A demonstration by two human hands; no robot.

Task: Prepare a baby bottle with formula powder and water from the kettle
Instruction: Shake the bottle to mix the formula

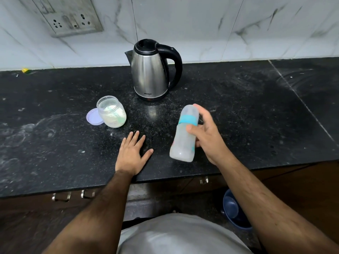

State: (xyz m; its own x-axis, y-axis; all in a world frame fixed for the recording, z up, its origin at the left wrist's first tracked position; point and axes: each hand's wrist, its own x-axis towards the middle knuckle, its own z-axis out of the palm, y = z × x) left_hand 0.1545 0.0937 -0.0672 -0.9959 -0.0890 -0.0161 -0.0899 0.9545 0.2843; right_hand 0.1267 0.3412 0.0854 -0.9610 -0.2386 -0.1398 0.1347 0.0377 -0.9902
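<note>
Black stone table [238, 99] runs wall to wall, dusty w/ pale powder smears, esp. left side, so prob. formula has been handled over it. Kettle [149, 70] stands upright at the back centre, lid shut, spout facing left and handle to the right, i.e. on the right hand's side for an easy grab; no base or cord visible, can't tell if it holds water. Baby bottle [184, 134] is off the table, held mid-air right of centre and tilted, cap end w/ teal collar pointing up and away toward the kettle, base toward the person; blurred, walls cloudy, so contents unclear. My guess: cap and collar on + that tilt = mixing stage, task near its end, but not certain. Formula jar [111, 112] sits front-left of the kettle, well apart from the bottle, mouth open, white powder inside approx. half full; its lilac lid [93, 117] lies flat on the table touching the jar's left side, likely parked there for re-closing. Right hand [205, 136] wraps the bottle's mid-body, thumb across the front, fingers curled behind, closed firmly around it. Left hand [133, 153] lies flat on the table near the front edge, fingers spread, holding nothing, seemingly just bracing.
</note>
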